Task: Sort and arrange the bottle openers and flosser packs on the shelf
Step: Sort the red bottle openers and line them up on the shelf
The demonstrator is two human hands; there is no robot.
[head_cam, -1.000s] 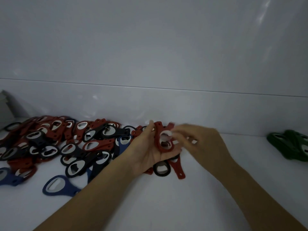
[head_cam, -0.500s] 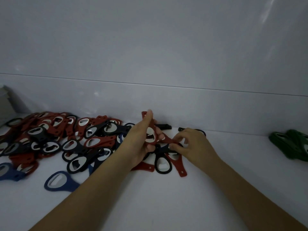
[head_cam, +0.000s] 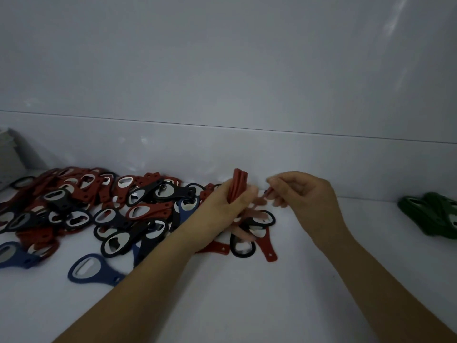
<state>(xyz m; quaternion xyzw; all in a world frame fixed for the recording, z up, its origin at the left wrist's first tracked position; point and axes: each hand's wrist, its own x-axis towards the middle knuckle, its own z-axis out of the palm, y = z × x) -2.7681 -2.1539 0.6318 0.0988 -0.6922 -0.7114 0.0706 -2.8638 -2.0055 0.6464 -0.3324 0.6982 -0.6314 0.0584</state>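
A heap of red, black and blue bottle openers (head_cam: 103, 209) covers the left part of the white shelf (head_cam: 247, 293). My left hand (head_cam: 222, 214) grips a small stack of red openers (head_cam: 238, 184) held on edge above the heap's right end. My right hand (head_cam: 306, 194) is just to the right of it, fingers curled, pinching the end of another red opener (head_cam: 268, 193) that is blurred. A black opener (head_cam: 242, 246) and a red one (head_cam: 268, 248) lie on the shelf under my hands. No flosser packs are visible.
A group of green openers (head_cam: 430, 214) lies at the shelf's far right. A single blue opener (head_cam: 91, 268) sits apart in front of the heap. The white back wall (head_cam: 247, 157) rises right behind. A pale box (head_cam: 10, 154) stands at the far left.
My right hand has lifted off the shelf with a red opener and risen beside the stack. The left hand's stack has turned edge-on.
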